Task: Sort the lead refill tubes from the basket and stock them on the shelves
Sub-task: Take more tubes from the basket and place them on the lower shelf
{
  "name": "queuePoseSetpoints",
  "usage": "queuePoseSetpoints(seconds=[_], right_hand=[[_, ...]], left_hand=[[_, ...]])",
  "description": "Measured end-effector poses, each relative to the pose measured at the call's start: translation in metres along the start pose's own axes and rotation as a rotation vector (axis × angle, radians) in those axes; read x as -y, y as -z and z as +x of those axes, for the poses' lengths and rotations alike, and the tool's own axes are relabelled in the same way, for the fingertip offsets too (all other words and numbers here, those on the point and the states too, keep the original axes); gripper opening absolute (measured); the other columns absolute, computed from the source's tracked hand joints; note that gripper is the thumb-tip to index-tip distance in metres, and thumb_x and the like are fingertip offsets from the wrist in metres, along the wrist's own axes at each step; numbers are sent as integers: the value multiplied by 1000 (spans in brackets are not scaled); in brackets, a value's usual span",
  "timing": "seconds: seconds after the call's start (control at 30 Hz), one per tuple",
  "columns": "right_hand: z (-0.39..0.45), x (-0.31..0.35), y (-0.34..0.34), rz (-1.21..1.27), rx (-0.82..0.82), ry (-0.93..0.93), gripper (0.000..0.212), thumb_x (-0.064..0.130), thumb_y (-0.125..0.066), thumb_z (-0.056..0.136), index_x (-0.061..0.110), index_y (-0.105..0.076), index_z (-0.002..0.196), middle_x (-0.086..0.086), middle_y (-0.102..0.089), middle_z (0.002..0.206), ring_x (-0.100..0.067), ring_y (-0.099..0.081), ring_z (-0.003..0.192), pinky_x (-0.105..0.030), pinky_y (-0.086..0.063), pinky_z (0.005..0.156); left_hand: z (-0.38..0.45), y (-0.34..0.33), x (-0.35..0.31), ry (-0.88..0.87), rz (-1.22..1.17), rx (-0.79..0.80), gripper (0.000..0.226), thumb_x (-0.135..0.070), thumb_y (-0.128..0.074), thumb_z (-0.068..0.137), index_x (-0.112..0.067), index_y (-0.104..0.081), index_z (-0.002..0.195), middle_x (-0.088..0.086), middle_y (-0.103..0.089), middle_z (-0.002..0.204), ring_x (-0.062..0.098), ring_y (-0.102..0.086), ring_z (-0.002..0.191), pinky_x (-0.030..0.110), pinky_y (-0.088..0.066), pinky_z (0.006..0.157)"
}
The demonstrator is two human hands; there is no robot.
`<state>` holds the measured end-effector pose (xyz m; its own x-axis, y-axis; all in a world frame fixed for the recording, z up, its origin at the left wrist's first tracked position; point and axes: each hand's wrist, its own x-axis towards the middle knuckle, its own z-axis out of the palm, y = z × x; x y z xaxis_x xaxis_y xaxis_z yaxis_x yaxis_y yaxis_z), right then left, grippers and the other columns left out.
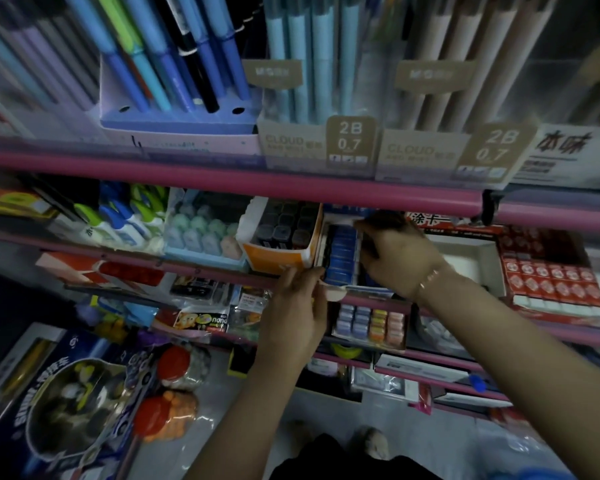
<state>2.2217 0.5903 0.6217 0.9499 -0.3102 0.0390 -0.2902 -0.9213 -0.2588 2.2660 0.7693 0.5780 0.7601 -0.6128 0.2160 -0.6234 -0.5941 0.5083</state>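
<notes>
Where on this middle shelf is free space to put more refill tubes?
The white tray, between the blue tube box and the red packs, shows a bare floor. The orange box of black tubes looks full. Both hands, left and right, crowd the blue tube box.

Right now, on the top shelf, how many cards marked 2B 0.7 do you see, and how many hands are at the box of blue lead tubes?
2B 0.7 cards: 2, one and another
Hands at the box of blue lead tubes: 2, left hand and right hand
Total: 4
</notes>
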Motion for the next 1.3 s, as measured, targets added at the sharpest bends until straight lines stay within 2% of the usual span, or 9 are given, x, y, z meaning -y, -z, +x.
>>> queuePoseSetpoints(seconds=[0.13, 0.33, 0.53, 0.7, 0.83, 0.93, 1.1, 1.2, 1.3], right_hand=[[-55, 0, 4, -237, -42, 12, 33, 31, -75, 58, 9, -72, 83, -12, -65, 89, -36, -57, 88, -43, -42, 77], [-56, 5, -11, -330, -139, 29, 18, 7, -82, 47, 7, -66, 55, -11, -63, 72, -34, -62, 79, -49, -44, 82], [-58, 4, -20, -311, -215, 8, 17, 7, -81, 48, 8, -66, 55, -7, -63, 70, -32, -63, 82, -43, -29, 84], [-60, 12, -19, -282, -201, -26, 15, 8, -80, 50, 10, -66, 56, -6, -64, 69, -29, -63, 79, -45, -45, 81], [-75, 8, -15, -172, -248, -3, 19, 10, -80, 57, 8, -71, 74, -10, -66, 80, -31, -63, 83, -42, -50, 77], [-110, -12, -8, 5, -412, -2, 19, 10, -66, 76, 3, -69, 93, -15, -64, 95, -35, -60, 88, -39, -47, 73], [-240, -105, 8, 112, -605, -356, 25, 13, -50, 87, 0, -67, 99, -16, -61, 94, -34, -57, 83, -39, -46, 73], [-358, -176, 2, 174, -631, -793, 22, 8, -54, 86, -1, -66, 102, -18, -60, 95, -37, -60, 86, -36, -44, 74], [-480, -250, -26, 249, -465, -1269, 29, 7, -56, 87, 1, -59, 115, -21, -56, 114, -39, -55, 103, -40, -41, 85]], left_hand=[[5, 5, 6, -47, 85, 36, 32, -16, -53, 94, -20, -58, 125, 0, -55, 125, 23, -61, 100, 34, -52, 70], [12, 12, 10, -117, 114, 39, 19, -17, -63, 90, -12, -69, 107, 3, -67, 109, 23, -66, 91, 33, -53, 64], [17, 13, 10, -187, 126, -30, 8, -16, -72, 83, -8, -71, 87, 6, -70, 84, 24, -67, 67, 33, -54, 48], [19, 15, 12, -256, 156, -29, 9, -15, -75, 80, -10, -72, 86, 5, -70, 82, 25, -66, 61, 31, -51, 45], [11, 21, 5, -209, 193, 45, 23, -11, -68, 83, -13, -68, 105, 9, -67, 100, 30, -67, 72, 34, -50, 48], [2, 23, -22, -279, 119, -46, 24, -7, -65, 82, -13, -68, 105, 9, -63, 98, 28, -64, 73, 30, -49, 50], [-17, -47, -148, -698, -238, 62, 17, -19, -52, 90, -13, -68, 93, 0, -57, 91, 11, -55, 64, 15, -40, 58], [-60, -134, -241, -741, -416, 349, 15, -18, -54, 89, -12, -68, 90, 0, -56, 90, 14, -57, 64, 27, -48, 62], [-121, -240, -313, -668, -322, 795, 10, -8, -60, 87, -9, -68, 92, 6, -59, 92, 22, -60, 76, 31, -49, 71]])
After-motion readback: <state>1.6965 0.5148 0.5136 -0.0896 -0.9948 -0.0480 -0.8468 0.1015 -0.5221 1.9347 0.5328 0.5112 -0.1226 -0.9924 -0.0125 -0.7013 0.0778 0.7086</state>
